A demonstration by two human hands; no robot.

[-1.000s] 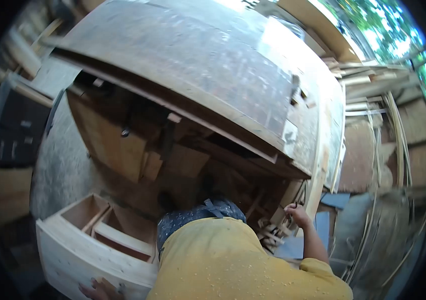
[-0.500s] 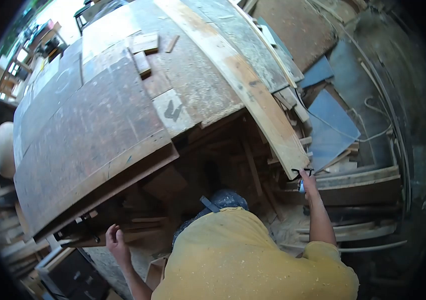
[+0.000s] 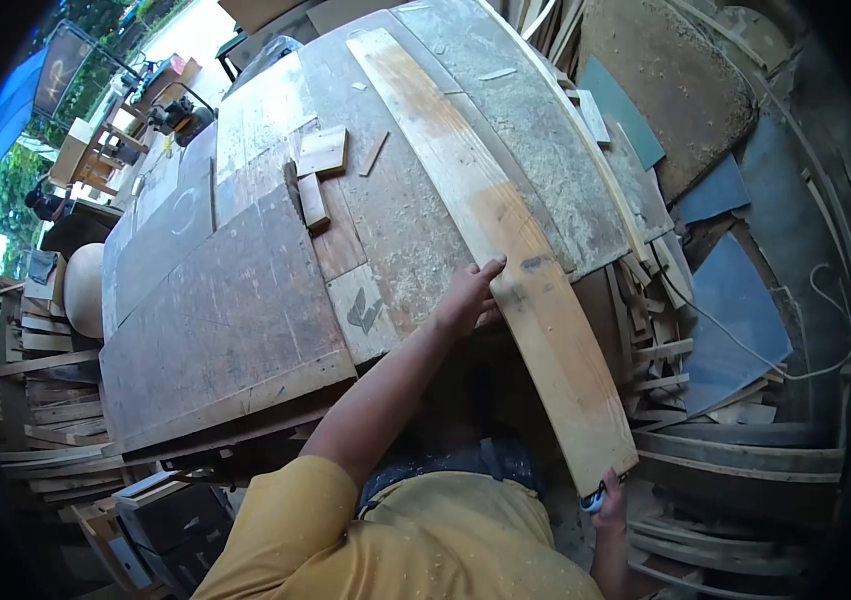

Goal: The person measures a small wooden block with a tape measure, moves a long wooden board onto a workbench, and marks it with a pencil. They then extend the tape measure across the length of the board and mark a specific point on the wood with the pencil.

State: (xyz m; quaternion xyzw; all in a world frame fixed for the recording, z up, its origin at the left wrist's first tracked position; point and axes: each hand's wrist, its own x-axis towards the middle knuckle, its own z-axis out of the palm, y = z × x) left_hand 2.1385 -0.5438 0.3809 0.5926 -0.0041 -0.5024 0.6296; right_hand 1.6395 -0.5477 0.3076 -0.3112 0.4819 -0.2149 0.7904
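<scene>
A long wooden plank [image 3: 506, 235] lies across the worktable, its near end jutting past the front edge towards me. My left hand [image 3: 471, 295] grips the plank's left edge about midway, thumb on top and fingers partly hidden below. At the near end, my right hand [image 3: 610, 502] is closed round a small blue-and-white tool [image 3: 594, 499] against the plank's corner. The tool is too small and covered to tell its kind.
Sawdust and two small wood blocks [image 3: 322, 152] lie on the panel-covered worktable [image 3: 236, 300]. To the right are stacked boards [image 3: 746, 455], blue sheets [image 3: 741, 320] and a loose cable [image 3: 736, 362]. Dark drawers [image 3: 181, 525] stand at lower left.
My left hand has come up from low at the left and taken hold of the plank's edge. My right hand stays at the near end with the tool. The view has shifted.
</scene>
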